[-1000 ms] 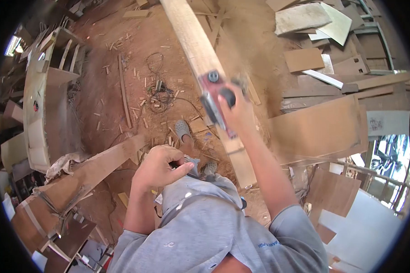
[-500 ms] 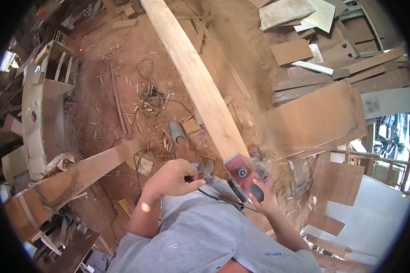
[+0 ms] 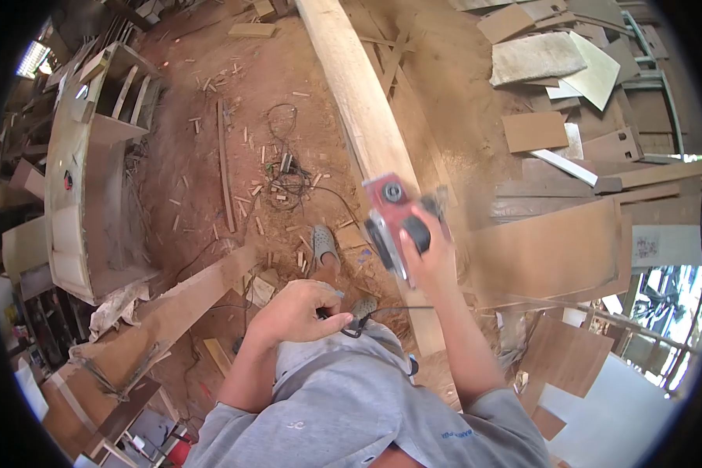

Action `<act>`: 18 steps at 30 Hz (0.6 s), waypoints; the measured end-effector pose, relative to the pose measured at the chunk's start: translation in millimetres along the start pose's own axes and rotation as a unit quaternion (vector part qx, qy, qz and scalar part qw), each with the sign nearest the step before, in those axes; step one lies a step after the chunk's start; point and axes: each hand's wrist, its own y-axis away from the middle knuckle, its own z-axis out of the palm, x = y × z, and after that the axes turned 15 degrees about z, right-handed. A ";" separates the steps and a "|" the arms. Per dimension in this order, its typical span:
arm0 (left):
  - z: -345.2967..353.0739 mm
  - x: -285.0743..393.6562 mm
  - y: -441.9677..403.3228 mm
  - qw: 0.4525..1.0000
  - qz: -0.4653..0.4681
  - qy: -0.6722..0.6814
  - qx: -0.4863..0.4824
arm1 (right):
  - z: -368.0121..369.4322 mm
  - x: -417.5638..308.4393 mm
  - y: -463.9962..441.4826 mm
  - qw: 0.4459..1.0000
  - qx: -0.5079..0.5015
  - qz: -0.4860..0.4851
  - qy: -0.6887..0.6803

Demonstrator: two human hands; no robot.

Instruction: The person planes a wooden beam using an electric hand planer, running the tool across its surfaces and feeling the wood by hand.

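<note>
My right hand (image 3: 435,261) is wrapped round the black rear handle of a red electric planer (image 3: 388,209), which has a round knob at its front. Slightly blurred, the planer sits over a long pale wooden plank (image 3: 366,105) that runs away from me. Whether its base touches the wood cannot be made out. In front of my waist, my left hand (image 3: 303,310) is curled closed around a black power cord (image 3: 357,324). The cord leads across to the right, and part of it is hidden by my fingers.
Tangled wires (image 3: 287,175) and small wood offcuts litter the earthen floor. A long wooden cabinet frame (image 3: 74,195) stands at left, with a wide board (image 3: 187,304) nearer me. Panels (image 3: 554,249) and scrap boards are piled at right. My shoe (image 3: 324,242) is beside the plank.
My right hand has moved the planer forward along the plank, away from my body. My left hand stays near my waist with the cord. The view has shifted a little.
</note>
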 end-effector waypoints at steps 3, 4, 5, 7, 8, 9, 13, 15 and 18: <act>-24.9 -15.8 -2.3 0.999 0.001 0.014 0.033 | 39.9 -33.1 -89.5 1.000 -0.002 0.016 -0.007; -32.1 -20.4 -2.8 0.999 0.000 0.020 0.046 | 53.8 -43.1 -121.2 1.000 0.002 0.007 -0.015; -39.5 -22.5 -3.8 0.998 -0.006 0.025 0.051 | 67.7 -52.6 -151.9 1.000 0.008 -0.002 -0.024; -53.0 -24.0 -4.9 0.997 -0.020 0.034 0.059 | 84.2 -90.5 -206.1 0.996 -0.021 0.080 -0.016; -57.0 -25.4 -4.8 0.997 -0.020 0.035 0.067 | 100.7 -93.7 -237.4 0.998 -0.003 0.061 -0.015; -60.0 -26.7 -4.7 0.996 -0.021 0.036 0.073 | 116.6 -96.8 -268.4 0.999 0.015 0.043 -0.014; -67.8 -31.1 1.0 0.995 -0.026 0.029 0.092 | 147.5 -128.9 -354.1 0.998 0.001 0.058 -0.017; -69.2 -31.1 6.3 0.994 -0.029 0.020 0.104 | 149.9 -136.5 -362.0 0.999 0.013 0.042 -0.002; -63.9 -26.1 15.2 0.992 -0.036 0.015 0.119 | 147.8 -132.4 -346.8 0.999 0.027 0.032 0.015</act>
